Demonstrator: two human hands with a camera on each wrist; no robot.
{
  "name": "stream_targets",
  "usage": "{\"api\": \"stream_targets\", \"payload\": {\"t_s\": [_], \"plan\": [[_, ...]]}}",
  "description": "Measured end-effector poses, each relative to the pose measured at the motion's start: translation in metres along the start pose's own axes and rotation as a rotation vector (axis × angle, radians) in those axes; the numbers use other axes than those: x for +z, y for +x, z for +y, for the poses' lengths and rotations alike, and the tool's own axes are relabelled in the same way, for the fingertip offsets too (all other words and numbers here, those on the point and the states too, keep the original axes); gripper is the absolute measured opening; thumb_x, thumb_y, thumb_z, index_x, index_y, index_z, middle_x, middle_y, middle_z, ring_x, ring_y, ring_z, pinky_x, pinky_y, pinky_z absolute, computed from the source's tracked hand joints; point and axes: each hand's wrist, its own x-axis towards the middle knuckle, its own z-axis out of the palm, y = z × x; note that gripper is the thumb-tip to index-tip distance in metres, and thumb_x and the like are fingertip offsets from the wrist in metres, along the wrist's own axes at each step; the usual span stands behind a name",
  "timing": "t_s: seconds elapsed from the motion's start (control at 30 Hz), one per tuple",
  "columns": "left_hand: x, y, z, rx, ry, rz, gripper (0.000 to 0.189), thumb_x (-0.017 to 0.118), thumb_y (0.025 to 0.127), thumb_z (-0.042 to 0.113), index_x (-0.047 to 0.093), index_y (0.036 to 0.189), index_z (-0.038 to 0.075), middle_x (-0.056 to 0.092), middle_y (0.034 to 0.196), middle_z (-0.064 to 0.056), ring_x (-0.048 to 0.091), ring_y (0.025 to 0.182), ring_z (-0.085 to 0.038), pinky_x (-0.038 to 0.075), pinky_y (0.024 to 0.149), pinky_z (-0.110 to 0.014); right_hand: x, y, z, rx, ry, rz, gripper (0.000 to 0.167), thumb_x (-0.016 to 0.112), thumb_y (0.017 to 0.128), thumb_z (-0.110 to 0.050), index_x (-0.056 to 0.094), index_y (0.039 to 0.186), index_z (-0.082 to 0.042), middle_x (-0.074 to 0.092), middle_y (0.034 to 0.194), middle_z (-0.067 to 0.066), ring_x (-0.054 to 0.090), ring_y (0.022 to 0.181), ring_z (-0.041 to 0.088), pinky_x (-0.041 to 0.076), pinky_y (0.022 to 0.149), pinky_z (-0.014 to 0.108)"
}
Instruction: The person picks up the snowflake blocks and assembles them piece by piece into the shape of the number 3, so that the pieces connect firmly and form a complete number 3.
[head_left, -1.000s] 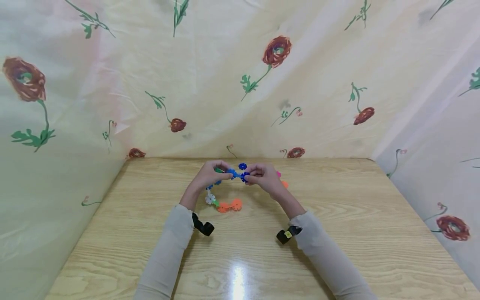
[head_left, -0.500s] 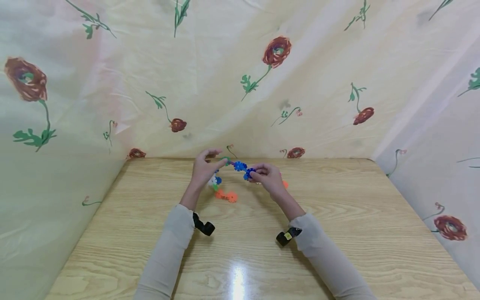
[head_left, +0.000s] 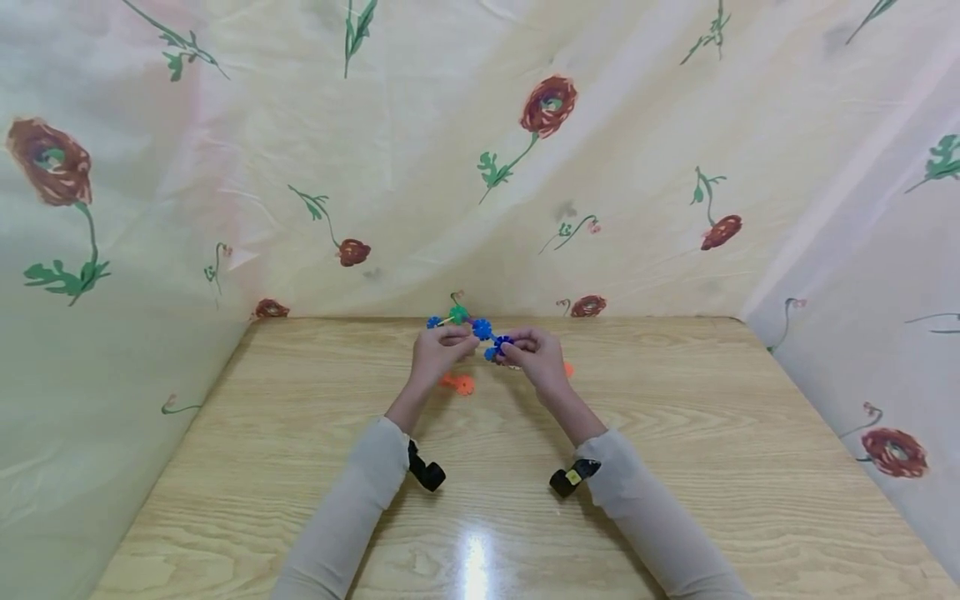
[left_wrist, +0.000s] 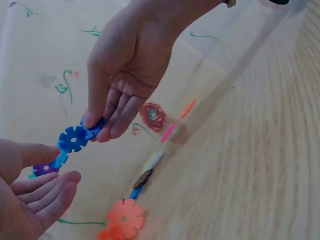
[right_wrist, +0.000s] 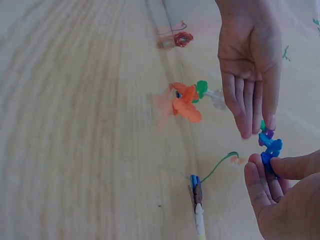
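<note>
In the head view, my right hand (head_left: 542, 360) pinches a dark blue notched disc (head_left: 502, 343) between thumb and fingers. It joins a chain of interlocking plastic discs: a blue disc (head_left: 482, 329), a purple disc (left_wrist: 45, 169), a green disc (head_left: 458, 315) and more beyond. My left hand (head_left: 441, 354) is close by, fingers fairly straight. In the left wrist view its thumb lies at the chain beside the purple disc, with a gap to the fingers below. Orange discs (head_left: 465, 385) show past the left hand; a green disc (right_wrist: 201, 89) and a white disc (right_wrist: 218, 99) adjoin them in the right wrist view.
A second row of discs lies on the wooden table (head_left: 675, 450) behind my right hand, with a brown disc (left_wrist: 143, 177), a pink disc (left_wrist: 168, 132) and an orange disc (head_left: 568, 370). A flower-patterned cloth (head_left: 420, 167) rises along the table's back and sides.
My left hand let go of the chain, spread its fingers, then came back in toward the blue disc. My right hand shifted slightly right with the dark blue disc. The orange discs moved farther away.
</note>
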Motion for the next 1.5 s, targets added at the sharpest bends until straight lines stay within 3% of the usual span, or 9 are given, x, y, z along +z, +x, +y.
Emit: {"api": "stream_targets", "payload": {"t_s": [0.2, 0.37, 0.57, 0.77, 0.87, 1.03, 1.23, 1.37, 1.5], "plan": [[0.005, -0.001, -0.004, -0.061, -0.136, -0.011, 0.029, 0.075, 0.092, 0.007, 0.071, 0.116, -0.008, 0.075, 0.107, -0.025, 0.078, 0.090, -0.027, 0.056, 0.097, -0.054, 0.003, -0.004, 0.006, 0.016, 0.038, -0.031, 0.019, 0.065, 0.096, 0.004, 0.060, 0.113, 0.010, 0.073, 0.088, 0.009, 0.074, 0.076, 0.012, 0.064, 0.083, 0.035], [0.006, 0.000, -0.006, -0.079, -0.143, 0.022, 0.022, 0.075, 0.091, 0.001, 0.073, 0.111, -0.008, 0.077, 0.101, -0.023, 0.078, 0.083, -0.020, 0.058, 0.095, -0.052, 0.003, -0.005, 0.008, 0.074, 0.018, -0.071, 0.017, 0.066, 0.096, 0.004, 0.060, 0.111, 0.008, 0.073, 0.083, 0.006, 0.074, 0.074, 0.013, 0.062, 0.088, 0.043], [0.004, 0.001, -0.006, -0.092, -0.146, 0.037, 0.018, 0.076, 0.089, -0.002, 0.072, 0.105, -0.009, 0.077, 0.097, -0.023, 0.078, 0.081, -0.022, 0.062, 0.087, -0.045, 0.001, -0.006, 0.008, 0.104, -0.076, -0.139, 0.017, 0.067, 0.096, 0.001, 0.062, 0.108, 0.010, 0.076, 0.085, 0.011, 0.076, 0.077, 0.021, 0.063, 0.084, 0.044], [0.002, 0.001, -0.005, -0.088, -0.130, 0.018, 0.018, 0.078, 0.086, -0.004, 0.074, 0.102, -0.010, 0.077, 0.092, -0.021, 0.078, 0.077, -0.023, 0.065, 0.079, -0.040, -0.004, -0.004, 0.010, 0.117, -0.186, -0.200, 0.019, 0.071, 0.095, -0.004, 0.064, 0.107, 0.009, 0.077, 0.092, 0.018, 0.077, 0.080, 0.022, 0.064, 0.082, 0.043], [0.001, 0.000, -0.005, -0.090, -0.107, -0.001, 0.017, 0.078, 0.086, -0.003, 0.075, 0.101, -0.009, 0.077, 0.094, -0.021, 0.078, 0.080, -0.028, 0.064, 0.081, -0.044, -0.010, -0.002, 0.008, 0.114, -0.236, -0.216, 0.022, 0.073, 0.095, -0.010, 0.066, 0.109, 0.006, 0.077, 0.096, 0.016, 0.076, 0.084, 0.025, 0.064, 0.084, 0.043], [0.000, -0.001, -0.006, -0.122, -0.069, -0.040, 0.017, 0.077, 0.086, -0.005, 0.075, 0.102, -0.007, 0.076, 0.100, -0.021, 0.078, 0.084, -0.030, 0.061, 0.089, -0.050, -0.024, 0.002, -0.003, 0.070, -0.295, -0.203, 0.027, 0.071, 0.097, -0.015, 0.066, 0.113, 0.006, 0.075, 0.104, 0.021, 0.075, 0.090, 0.030, 0.061, 0.090, 0.051], [-0.001, -0.001, -0.006, -0.139, -0.017, -0.072, 0.017, 0.078, 0.084, -0.005, 0.076, 0.101, -0.006, 0.076, 0.102, -0.020, 0.077, 0.083, -0.028, 0.062, 0.089, -0.048, -0.041, 0.012, -0.015, 0.031, -0.387, -0.219, 0.030, 0.068, 0.099, -0.014, 0.064, 0.119, 0.007, 0.073, 0.104, 0.017, 0.072, 0.093, 0.033, 0.058, 0.094, 0.055], [-0.002, -0.001, -0.005, -0.131, 0.028, -0.111, 0.019, 0.079, 0.084, -0.003, 0.077, 0.102, -0.006, 0.075, 0.105, -0.018, 0.074, 0.077, -0.015, 0.063, 0.086, -0.044, -0.053, 0.020, -0.018, -0.060, -0.554, -0.282, 0.028, 0.067, 0.099, -0.011, 0.066, 0.119, 0.008, 0.072, 0.104, 0.019, 0.069, 0.098, 0.039, 0.060, 0.089, 0.052], [-0.003, -0.001, -0.004, -0.122, 0.080, -0.146, 0.019, 0.080, 0.084, -0.001, 0.077, 0.103, -0.006, 0.075, 0.107, -0.017, 0.072, 0.076, -0.012, 0.064, 0.083, -0.041, -0.068, 0.030, -0.017, -0.175, -0.770, -0.343, 0.022, 0.071, 0.094, -0.007, 0.071, 0.112, 0.006, 0.072, 0.102, 0.019, 0.067, 0.091, 0.030, 0.058, 0.080, 0.039]]}}
